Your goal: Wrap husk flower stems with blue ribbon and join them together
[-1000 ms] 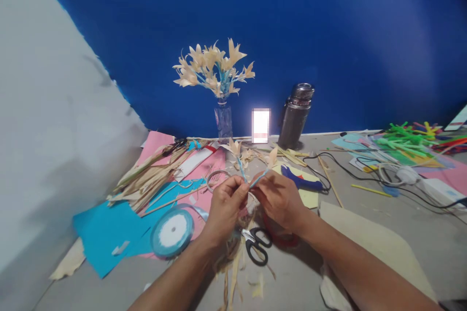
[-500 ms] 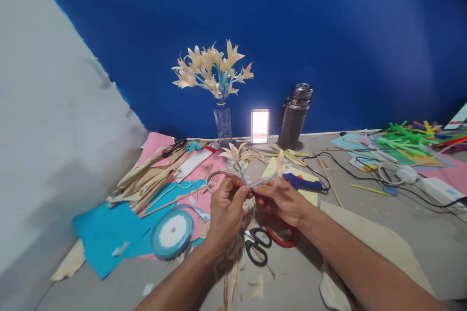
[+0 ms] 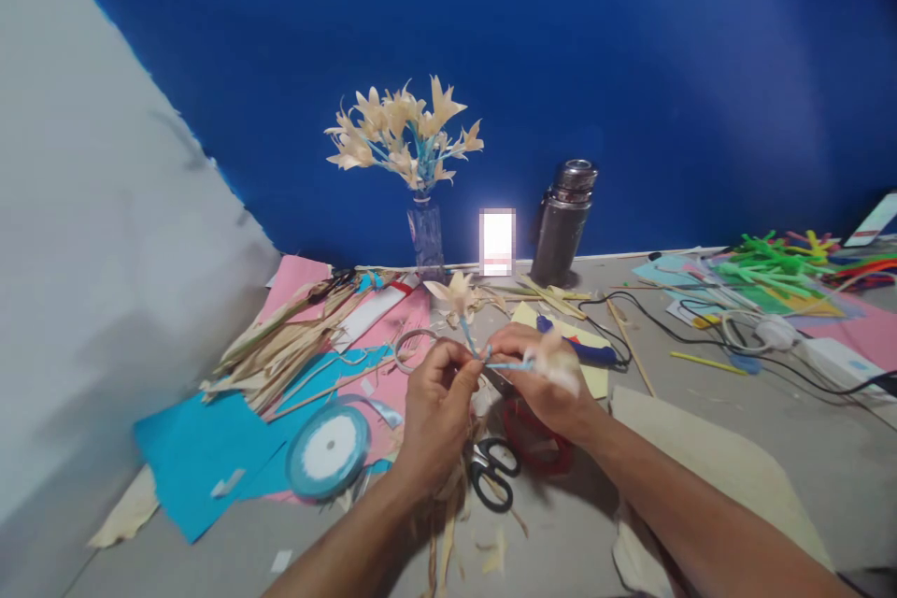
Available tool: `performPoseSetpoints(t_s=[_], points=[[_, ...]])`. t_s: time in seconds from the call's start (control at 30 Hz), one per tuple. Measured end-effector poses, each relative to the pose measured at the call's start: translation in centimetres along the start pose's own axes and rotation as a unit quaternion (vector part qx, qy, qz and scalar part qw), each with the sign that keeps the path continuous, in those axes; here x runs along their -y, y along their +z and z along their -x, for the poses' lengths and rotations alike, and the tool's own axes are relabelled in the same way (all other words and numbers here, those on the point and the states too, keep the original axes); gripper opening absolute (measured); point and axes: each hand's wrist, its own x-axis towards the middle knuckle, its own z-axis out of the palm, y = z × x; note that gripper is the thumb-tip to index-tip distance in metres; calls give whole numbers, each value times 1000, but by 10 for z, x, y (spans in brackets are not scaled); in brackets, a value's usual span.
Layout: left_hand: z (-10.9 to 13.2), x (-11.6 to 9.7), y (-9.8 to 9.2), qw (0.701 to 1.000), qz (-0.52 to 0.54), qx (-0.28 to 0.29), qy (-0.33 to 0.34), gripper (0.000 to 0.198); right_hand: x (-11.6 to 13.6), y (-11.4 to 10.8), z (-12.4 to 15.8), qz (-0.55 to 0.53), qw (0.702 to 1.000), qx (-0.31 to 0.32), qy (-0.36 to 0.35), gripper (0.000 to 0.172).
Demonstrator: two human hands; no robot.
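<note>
Okay, two bare hands, meeting over the middle of the bench [image 3: 561, 533]. Left hand [image 3: 438, 406]: thumb and finger pinched together on the blue stem [image 3: 468, 333] of one pale flower [image 3: 457, 291], which stands up above the fingertips. Right hand [image 3: 539, 400]: fingers curled in at the same spot, touching the join; how tight its grip is, cannot tell, since a second flower [image 3: 557, 363], blurred, lies sideways in front of it. That flower's blue stem [image 3: 510, 365] runs roughly level from the join. A small curl shows where both stems meet.

Step in hand, as a judgement: joining the stems, probably by bending one round the other. Next move seems to call for a firm left pinch at the crossing while the right fingers wrap the free stem snugly, keeping the petals off the knuckles; a slack hold could let the join slip.

Around: black-handled scissors [image 3: 483, 460] just below the hands, red ring [image 3: 557, 465] under the right one, blue ribbon spool [image 3: 329, 445] to the left, blue glue gun [image 3: 589, 352] beyond the right hand. Behind, a clear bottle [image 3: 426, 238] holds a bunch of similar flowers [image 3: 399, 121], with a dark flask [image 3: 562, 224] near it.
</note>
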Motion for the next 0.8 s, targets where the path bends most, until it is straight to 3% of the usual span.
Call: performPoseSetpoints(t_s=[0.13,0.33,0.47,0.57,0.7,0.8], points=[[-1,5,-1,1000,-3,-1,8,15,-8,2,3,-51,998,4,-33,14],[0,6,2,1000,21,-3,3,18,-11,0,3,-65,997,13,-33,19],[0,-1,3,998,38,21,-35,20,-10,1,3,-60,998,-6,7,17],[-1,-4,2,999,37,20,-27,22,-10,4,3,-48,998,-12,26,18],[-3,-4,0,999,30,-29,14,22,-8,11,7,-10,1000,-25,-1,19],[-5,-3,0,996,0,-85,29,21,0,17,15,74,992,-55,-81,16]])
